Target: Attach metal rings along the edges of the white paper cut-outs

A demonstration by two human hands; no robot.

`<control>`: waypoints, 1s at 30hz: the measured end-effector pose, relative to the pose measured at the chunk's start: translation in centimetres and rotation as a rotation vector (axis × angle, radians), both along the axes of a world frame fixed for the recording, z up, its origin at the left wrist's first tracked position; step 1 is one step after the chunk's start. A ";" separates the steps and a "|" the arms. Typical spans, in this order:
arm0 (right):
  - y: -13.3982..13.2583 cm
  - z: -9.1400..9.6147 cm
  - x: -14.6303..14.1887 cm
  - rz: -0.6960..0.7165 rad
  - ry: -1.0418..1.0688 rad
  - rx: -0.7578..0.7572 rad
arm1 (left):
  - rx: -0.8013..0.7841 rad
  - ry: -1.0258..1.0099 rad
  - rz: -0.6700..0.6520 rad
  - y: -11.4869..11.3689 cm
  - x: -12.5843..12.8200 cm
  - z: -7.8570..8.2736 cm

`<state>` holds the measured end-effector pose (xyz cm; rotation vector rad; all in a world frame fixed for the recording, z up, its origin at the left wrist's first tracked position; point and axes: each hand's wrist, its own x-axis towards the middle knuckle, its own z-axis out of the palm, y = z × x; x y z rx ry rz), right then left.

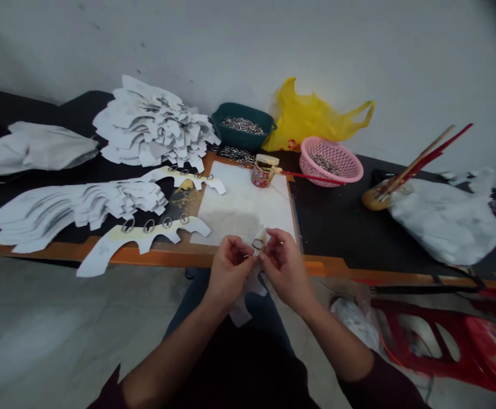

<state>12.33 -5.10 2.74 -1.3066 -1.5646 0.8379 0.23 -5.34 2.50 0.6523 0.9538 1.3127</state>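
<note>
Standing against a pale wall point(230, 51), the long black table point(324, 227) carries a big pile of white pieces point(149, 125) toward the left and a yellow bag point(311, 119) at the back. Near this bag are a green basket point(240, 138) and a pink basket point(352, 165). The left hand point(233, 267) and the right hand point(286, 267) are close together near the table's front edge; with narrow fingers, both pinch one white strip point(241, 312), whose lower part hangs below them. At its upper end, between the hands, sits a small metal ring point(257, 248).
</note>
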 end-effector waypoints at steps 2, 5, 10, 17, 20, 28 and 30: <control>0.0 -0.1 0.0 -0.101 0.029 -0.013 | -0.013 -0.035 0.023 0.1 0.0 0.1; 0.1 0.3 0.2 -0.070 0.245 -0.179 | -0.013 -0.053 0.050 0.0 0.0 0.3; -0.1 0.9 0.1 0.044 0.347 -0.353 | -0.008 0.002 0.091 -0.4 0.3 0.2; -0.6 0.3 -0.3 -0.004 0.058 -0.191 | -0.060 -0.044 0.046 -0.6 0.4 0.1; -0.5 0.4 0.1 0.065 0.174 -0.260 | -0.092 -0.147 0.027 -0.5 0.3 0.1; -1.1 1.2 0.6 0.116 0.371 -0.376 | -0.042 -0.107 0.086 -0.9 0.7 0.0; -1.4 1.0 0.4 0.047 0.340 -0.378 | -0.027 -0.111 0.083 -1.1 1.0 0.0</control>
